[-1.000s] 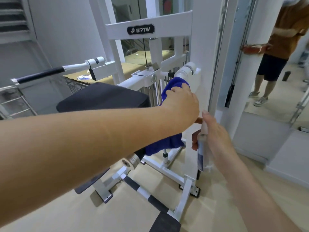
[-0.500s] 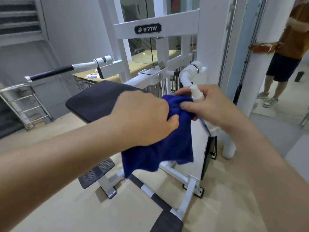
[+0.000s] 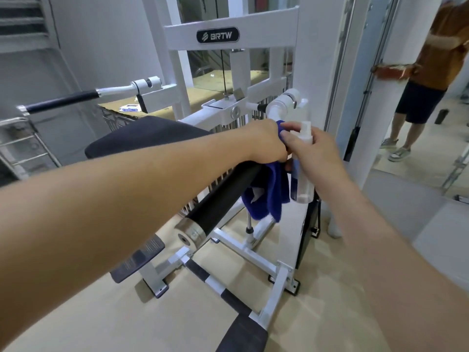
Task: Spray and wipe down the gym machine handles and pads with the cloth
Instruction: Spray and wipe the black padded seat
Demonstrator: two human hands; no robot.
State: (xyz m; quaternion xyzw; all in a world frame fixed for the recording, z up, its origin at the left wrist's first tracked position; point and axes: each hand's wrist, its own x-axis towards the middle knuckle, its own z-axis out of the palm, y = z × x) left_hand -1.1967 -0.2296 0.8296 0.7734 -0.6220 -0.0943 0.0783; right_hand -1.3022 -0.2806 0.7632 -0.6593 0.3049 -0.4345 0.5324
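My left hand (image 3: 265,141) grips a blue cloth (image 3: 266,196) at the upper end of the near black handle (image 3: 220,201) of a white gym machine (image 3: 231,24). Most of the cloth hangs down below the handle. My right hand (image 3: 312,148) holds a clear spray bottle (image 3: 303,171) upright, its nozzle just above my fingers, and its fingertips touch the cloth beside my left hand. A black pad (image 3: 142,138) lies behind my left forearm. A second black handle (image 3: 61,101) sticks out to the far left.
The machine's white base frame (image 3: 253,257) and black footplates (image 3: 138,260) spread over the beige floor. A metal rack (image 3: 22,146) stands at the left. A white pillar (image 3: 380,97) rises at the right, with another person (image 3: 429,72) standing beyond it.
My left hand has slid the cloth up along the near handle toward the white joint. My right hand with the bottle moved in close beside it. The view shifted, baring the black handle.
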